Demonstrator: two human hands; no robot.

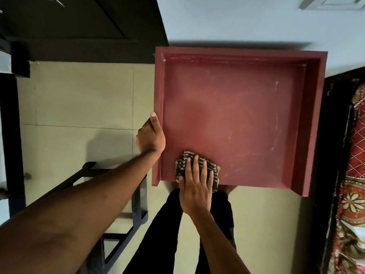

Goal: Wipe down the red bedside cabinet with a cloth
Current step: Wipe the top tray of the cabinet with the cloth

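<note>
**Two hands at the near-left corner, most of the red top lying ahead**

Head view: Two hands work the red bedside cabinet [237, 115], seen from straight above. The right hand [194, 189] lies flat, fingers spread, pressing a striped cloth [182, 165] onto the recessed top right at the near edge, toward the left corner; part of the cloth hangs over that open front edge. This grip is a flat press on the cloth, not a clench. The left hand [151, 136] is clasped over the left raised rim [159, 95], thumb on top, apparently steadying the cabinet.

From the cloth, nearly all the unwiped-looking surface runs away from the person and to the right: pale scuffs show near the right wall and along the far wall. My judgement is that the next stroke needs to push forward or sweep right, and the right hand, already on the cloth, is the one to do it.

Room is bounded by raised rims on the left, far and right sides; only the near side is open, so a stroke pulled back could drag the cloth off the edge. The patterned bedspread [353, 175] sits just beside the cabinet's right side, a tiled floor [79, 95] to its left.
</note>
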